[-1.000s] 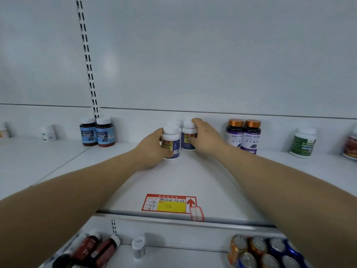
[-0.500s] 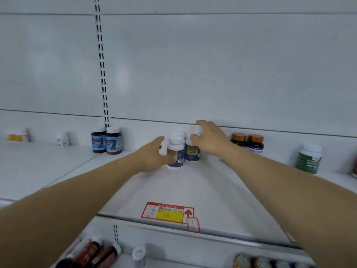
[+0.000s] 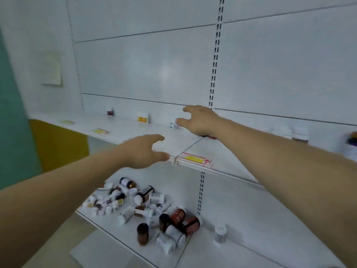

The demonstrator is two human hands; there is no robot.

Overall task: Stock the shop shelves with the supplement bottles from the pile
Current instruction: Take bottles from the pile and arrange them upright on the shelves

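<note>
A pile of supplement bottles, brown and white, lies jumbled on the lower shelf below my arms. My left hand hovers over the front edge of the upper shelf, fingers relaxed, holding nothing. My right hand is raised above the same shelf further back, fingers spread and empty. Stocked bottles stand along the back wall: a dark bottle, a yellow-labelled pair, a small white bottle beside my right hand, and blurred white bottles at the right.
A lone white bottle stands upright on the lower shelf right of the pile. A red and yellow price tag sits on the upper shelf's front rail. A teal and yellow wall borders the shelving on the left.
Both hands have let go of the two white bottles and pulled back from them. The view has swung left and down, bringing the pile on the lower shelf into sight.
</note>
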